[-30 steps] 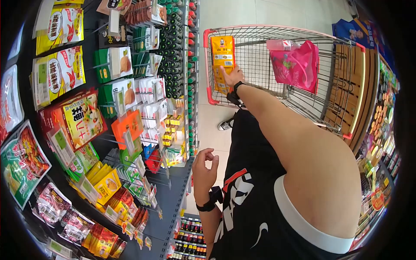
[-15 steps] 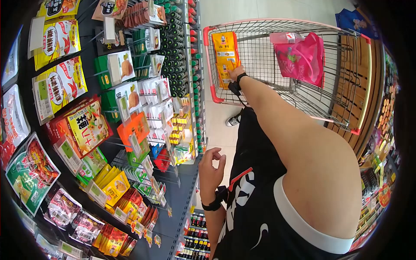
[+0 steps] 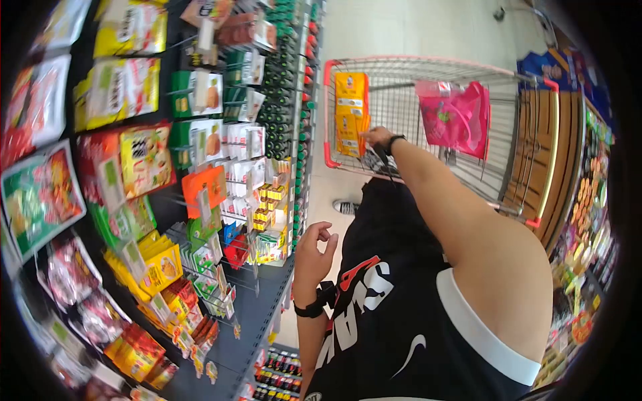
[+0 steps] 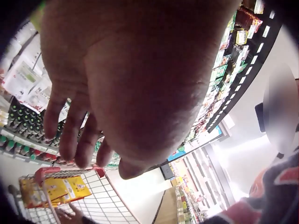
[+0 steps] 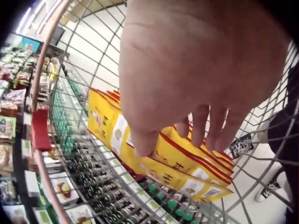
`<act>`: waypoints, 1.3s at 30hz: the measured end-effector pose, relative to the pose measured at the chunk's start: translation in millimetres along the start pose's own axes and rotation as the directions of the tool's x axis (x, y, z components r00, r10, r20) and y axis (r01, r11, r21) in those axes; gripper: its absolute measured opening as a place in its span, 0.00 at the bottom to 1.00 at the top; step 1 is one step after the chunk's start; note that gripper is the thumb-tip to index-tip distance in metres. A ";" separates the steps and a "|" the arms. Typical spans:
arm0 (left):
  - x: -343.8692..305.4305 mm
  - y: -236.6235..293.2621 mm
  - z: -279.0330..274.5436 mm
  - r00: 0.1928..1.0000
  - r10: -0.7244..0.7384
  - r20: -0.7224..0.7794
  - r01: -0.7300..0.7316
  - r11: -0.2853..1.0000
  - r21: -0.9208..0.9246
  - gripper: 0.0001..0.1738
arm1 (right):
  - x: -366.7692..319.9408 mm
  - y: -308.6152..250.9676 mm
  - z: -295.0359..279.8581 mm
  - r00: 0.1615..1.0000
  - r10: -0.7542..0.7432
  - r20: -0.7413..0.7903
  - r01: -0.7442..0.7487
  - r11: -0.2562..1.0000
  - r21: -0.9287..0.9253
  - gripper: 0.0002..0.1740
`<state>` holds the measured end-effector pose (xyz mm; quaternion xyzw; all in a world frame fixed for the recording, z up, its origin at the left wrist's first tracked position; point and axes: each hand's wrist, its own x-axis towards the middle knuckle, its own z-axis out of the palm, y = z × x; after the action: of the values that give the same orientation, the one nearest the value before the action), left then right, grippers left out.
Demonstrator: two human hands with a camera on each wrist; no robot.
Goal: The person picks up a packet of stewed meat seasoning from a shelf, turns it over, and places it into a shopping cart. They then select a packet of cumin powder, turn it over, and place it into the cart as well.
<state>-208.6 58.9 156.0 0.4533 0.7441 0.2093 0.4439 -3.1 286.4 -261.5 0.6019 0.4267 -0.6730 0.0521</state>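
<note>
Two groups of yellow seasoning packets (image 3: 352,127) lie at the left end of the shopping cart (image 3: 394,61), red edges overlapping in the right wrist view. My right hand (image 3: 381,138) reaches down into the cart beside the nearer group. In the right wrist view its thumb (image 5: 145,142) overlaps a packet face, and its fairly straight fingers point down at the packets' upper edges. My left hand (image 3: 315,257) hangs in front of my body next to the shelf, fingers loosely bent, holding nothing. A pink bag (image 3: 456,120) sits in the cart's right part with a clear plastic container (image 3: 433,89).
Shelves of hanging seasoning packs (image 3: 144,157) line the left side, with rows of green-capped bottles (image 3: 277,100) beyond. A slatted wooden stand (image 3: 538,140) borders the cart on the right. My shoe (image 3: 346,207) is on the pale floor below the cart.
My right hand lay spread over the nearer packets, then bent at their edge; now it sits slightly right of them. The view has shifted. My left hand keeps its loose pose.
</note>
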 end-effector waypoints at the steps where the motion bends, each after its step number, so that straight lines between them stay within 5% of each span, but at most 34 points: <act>1: -2.4 -1.4 -2.7 1.000 0.002 -0.013 -0.002 1.000 -0.005 0.15 | -9.7 -1.7 -4.0 1.000 -0.003 -0.011 0.005 0.983 0.182 0.30; 2: -4.9 -5.4 -10.6 0.999 0.001 -0.045 -0.001 1.000 0.001 0.15 | -18.8 -4.7 -2.4 0.999 0.030 -0.023 -0.014 0.868 0.496 0.30; 4: -13.7 -9.9 -20.9 0.996 0.047 -0.081 -0.044 0.998 0.033 0.17 | -30.1 -14.6 -34.2 0.978 -0.100 0.182 -0.003 0.869 0.495 0.28; 8: -42.1 -28.7 -38.6 0.968 0.175 -0.182 -0.173 0.985 0.027 0.15 | -47.1 -70.2 -56.2 0.992 -0.126 0.022 0.088 0.800 0.594 0.21; 10: -58.7 -33.6 -47.2 0.971 0.159 -0.179 -0.148 0.986 0.074 0.17 | -89.1 -103.6 -54.6 0.936 -0.350 0.030 0.235 0.688 0.686 0.20; 12: -76.2 -47.1 -52.6 0.960 0.176 -0.220 -0.168 0.984 0.056 0.16 | -154.8 -154.1 -33.6 0.783 -0.613 0.104 0.337 0.559 0.758 0.22; 13: -84.8 -57.0 -56.0 0.953 0.188 -0.238 -0.183 0.982 0.042 0.16 | -176.3 -177.0 -26.2 0.692 -0.688 0.220 0.307 0.556 0.772 0.20; 16: -109.3 -83.0 -60.5 0.921 0.199 -0.336 -0.201 0.979 0.028 0.16 | -300.1 -251.6 41.7 0.535 -0.818 0.211 0.336 0.435 0.835 0.18; 17: -119.6 -86.4 -65.8 0.922 0.180 -0.342 -0.189 0.982 0.005 0.16 | -330.4 -272.7 59.2 0.360 -0.872 0.330 0.339 0.452 0.825 0.19; 22: -157.1 -114.6 -78.1 0.853 0.208 -0.479 -0.251 0.967 -0.027 0.16 | -443.1 -344.6 157.8 -0.040 -0.815 0.578 0.528 0.474 0.705 0.23; 24: -173.8 -120.8 -84.1 0.820 0.223 -0.528 -0.283 0.959 -0.034 0.16 | -487.8 -358.3 205.8 -0.036 -0.788 0.614 0.621 0.464 0.632 0.21; 28: -211.7 -137.0 -87.7 0.789 0.195 -0.583 -0.301 0.950 -0.089 0.16 | -538.0 -371.5 288.4 -0.273 -0.675 0.685 0.920 0.024 0.390 0.13; 30: -232.3 -152.3 -85.5 0.764 0.177 -0.620 -0.308 0.945 -0.110 0.15 | -558.9 -360.3 319.5 -0.194 -0.628 0.754 0.930 0.126 0.345 0.13; 32: -255.2 -172.0 -79.1 0.721 0.162 -0.674 -0.333 0.933 -0.133 0.15 | -563.8 -349.0 352.3 -0.247 -0.635 0.732 0.945 0.007 0.326 0.16; 34: -276.0 -196.0 -71.9 0.690 0.109 -0.716 -0.316 0.935 -0.162 0.14 | -559.1 -341.2 380.6 -0.189 -0.650 0.736 0.954 0.057 0.295 0.25; 39: -327.9 -248.8 -52.4 0.668 -0.013 -0.744 -0.303 0.908 -0.288 0.13 | -580.8 -358.7 444.5 -0.303 -0.730 0.612 0.951 -0.190 0.244 0.25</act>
<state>-310.8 -343.2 159.9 0.2930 0.7623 0.5512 0.1713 -396.1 -28.1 378.9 -0.1938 0.7983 -0.5189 -0.2363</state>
